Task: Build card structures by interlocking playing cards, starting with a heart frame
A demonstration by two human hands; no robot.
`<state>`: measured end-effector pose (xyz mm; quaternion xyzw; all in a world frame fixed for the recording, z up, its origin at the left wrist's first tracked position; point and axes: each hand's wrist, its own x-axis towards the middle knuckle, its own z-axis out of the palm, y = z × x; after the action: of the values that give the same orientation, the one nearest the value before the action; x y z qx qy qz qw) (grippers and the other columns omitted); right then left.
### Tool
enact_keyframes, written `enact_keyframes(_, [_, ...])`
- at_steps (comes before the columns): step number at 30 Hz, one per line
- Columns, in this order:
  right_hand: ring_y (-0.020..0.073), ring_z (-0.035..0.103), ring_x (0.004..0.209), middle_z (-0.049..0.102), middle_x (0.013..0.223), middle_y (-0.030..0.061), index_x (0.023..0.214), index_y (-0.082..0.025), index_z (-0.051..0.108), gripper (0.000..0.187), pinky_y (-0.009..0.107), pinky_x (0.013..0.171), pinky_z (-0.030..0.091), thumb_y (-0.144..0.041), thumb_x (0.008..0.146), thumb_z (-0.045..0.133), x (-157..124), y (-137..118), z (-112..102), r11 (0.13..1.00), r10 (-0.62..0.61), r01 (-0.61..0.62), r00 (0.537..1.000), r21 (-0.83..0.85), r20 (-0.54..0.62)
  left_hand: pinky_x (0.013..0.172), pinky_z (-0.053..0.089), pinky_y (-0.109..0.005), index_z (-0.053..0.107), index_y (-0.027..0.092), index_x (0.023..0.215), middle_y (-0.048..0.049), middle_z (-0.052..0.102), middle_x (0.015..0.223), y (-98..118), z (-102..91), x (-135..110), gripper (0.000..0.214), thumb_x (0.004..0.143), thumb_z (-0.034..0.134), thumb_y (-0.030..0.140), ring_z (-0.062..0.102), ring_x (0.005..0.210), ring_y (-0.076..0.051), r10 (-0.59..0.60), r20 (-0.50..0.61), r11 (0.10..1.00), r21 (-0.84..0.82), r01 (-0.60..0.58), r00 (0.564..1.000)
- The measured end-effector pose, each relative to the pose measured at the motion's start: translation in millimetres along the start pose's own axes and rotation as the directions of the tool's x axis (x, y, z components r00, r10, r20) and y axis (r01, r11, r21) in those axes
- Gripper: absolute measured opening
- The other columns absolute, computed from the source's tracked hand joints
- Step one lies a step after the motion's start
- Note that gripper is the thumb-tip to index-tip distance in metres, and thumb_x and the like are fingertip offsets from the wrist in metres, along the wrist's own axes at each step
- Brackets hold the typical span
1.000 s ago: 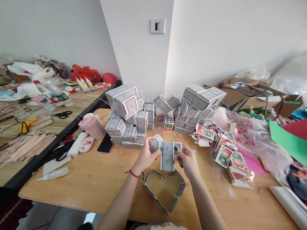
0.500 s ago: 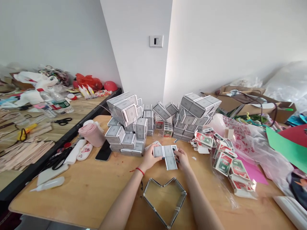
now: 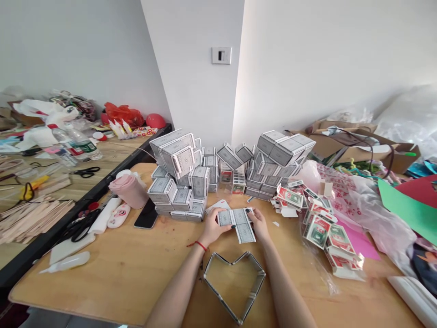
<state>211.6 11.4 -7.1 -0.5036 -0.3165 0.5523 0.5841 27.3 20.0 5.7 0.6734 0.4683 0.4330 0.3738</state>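
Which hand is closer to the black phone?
Left. The left hand holds playing cards to the right of the smartphone; the right hand, at the cards' right edge, is farther right.

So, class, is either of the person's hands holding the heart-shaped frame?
No: the heart-shaped frame rests on the wooden table, while the left hand and right hand hold playing cards beyond it.

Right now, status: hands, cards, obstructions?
Left fingers and right fingers gripping playing cards, patterned backs showing. Heart-shaped card frame on wooden table, nearer camera. Another card beyond left fingers, apparently not in the way.
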Motion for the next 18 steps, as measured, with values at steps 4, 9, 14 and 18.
enact_keyframes(4, [0.0096,0.048,0.046,0.057,0.060,-0.0024,0.082,-0.016,0.056,0.042,0.020,0.043,0.037,-0.047,0.057,0.070,3,1,-4,0.999,0.029,-0.030,0.999,0.024,0.039,0.085,0.040,-0.039,0.055,0.017,0.095,-0.0072,0.056,0.100,-3,2.1,-4,0.043,0.056,0.073,0.025,0.052,0.097,-0.023,0.023,-0.055,0.999,0.029,-0.021,0.998])
enact_keyframes(9, [0.0040,0.032,0.038,0.047,0.049,-0.0071,0.072,-0.015,0.056,0.039,0.017,0.037,0.024,-0.049,0.059,0.069,8,7,-6,0.999,-0.010,0.012,0.998,-0.034,0.063,0.090,0.039,-0.039,0.052,0.018,0.102,-0.0061,0.056,0.106,-4,1.0,0,0.045,0.060,0.068,0.016,0.051,0.102,-0.021,-0.083,0.015,0.994,-0.069,0.084,0.996])
enact_keyframes(14, [0.0048,0.030,0.039,0.042,0.046,-0.0084,0.076,-0.015,0.057,0.039,0.018,0.039,0.022,-0.050,0.063,0.066,7,9,-7,0.991,-0.037,0.054,0.990,-0.120,0.135,0.079,0.047,-0.035,0.051,0.018,0.110,-0.0072,0.060,0.105,-6,-1.1,7,0.050,0.061,0.063,0.014,0.058,0.089,-0.017,-0.321,0.192,0.811,-0.451,0.374,0.928])
enact_keyframes(18, [0.0054,0.029,0.039,0.041,0.045,-0.0085,0.072,-0.017,0.053,0.039,0.019,0.039,0.021,-0.053,0.063,0.063,10,10,-10,0.984,0.006,0.026,0.984,-0.177,0.178,0.069,0.048,-0.031,0.064,0.010,0.090,-0.0071,0.067,0.082,-11,2.0,9,0.035,0.056,0.068,0.016,0.062,0.070,-0.016,-0.433,0.302,0.639,-0.562,0.526,0.849])
